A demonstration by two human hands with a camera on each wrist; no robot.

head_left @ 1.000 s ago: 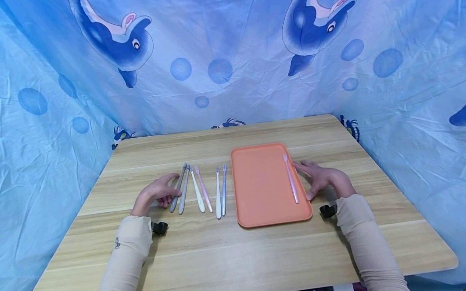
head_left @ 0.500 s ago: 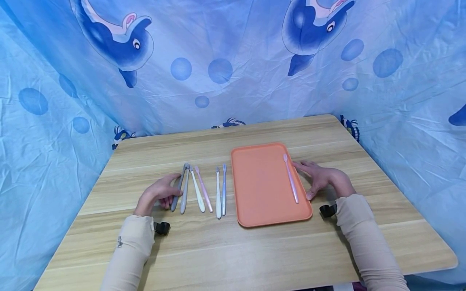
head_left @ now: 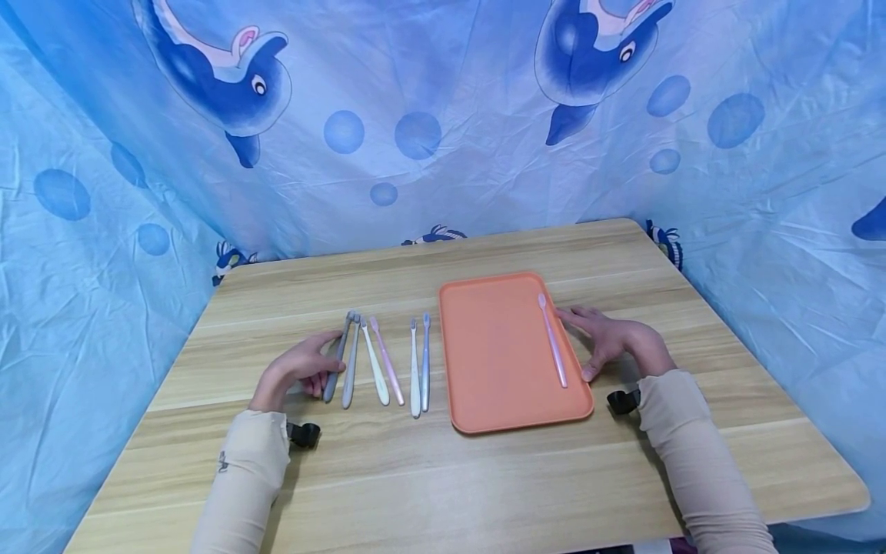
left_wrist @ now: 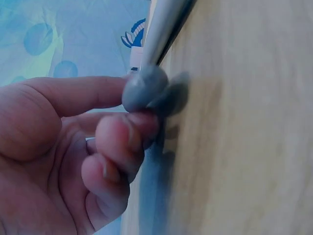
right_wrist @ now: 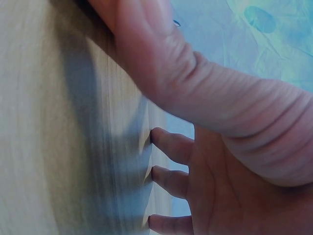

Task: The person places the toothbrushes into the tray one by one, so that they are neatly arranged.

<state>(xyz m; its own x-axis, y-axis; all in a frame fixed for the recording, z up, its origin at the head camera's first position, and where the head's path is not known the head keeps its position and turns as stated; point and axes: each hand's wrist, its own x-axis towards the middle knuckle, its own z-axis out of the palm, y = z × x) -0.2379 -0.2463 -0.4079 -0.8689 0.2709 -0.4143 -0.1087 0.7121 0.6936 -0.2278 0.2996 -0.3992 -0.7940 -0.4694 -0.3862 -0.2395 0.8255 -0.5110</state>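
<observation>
My left hand pinches a dark grey toothbrush, the leftmost of the row, between thumb and fingers. In the left wrist view the rounded end of its grey handle shows at the thumb tip, the other fingers curled below. Right beside it lies a lighter grey toothbrush, the two heads meeting at the top. At the right rim of an orange tray rests my right hand, thumb and fingers spread along the edge. A pink-purple toothbrush lies in the tray near that rim.
Between the grey pair and the tray lie a pale green-white toothbrush, a pink one, a white one and a blue one. A blue dolphin-print curtain hangs behind the wooden table.
My left hand shifted slightly right with the dark grey toothbrush, then back left. The lighter grey toothbrush's handle end sits a little farther right. My right hand and the tray stay put.
</observation>
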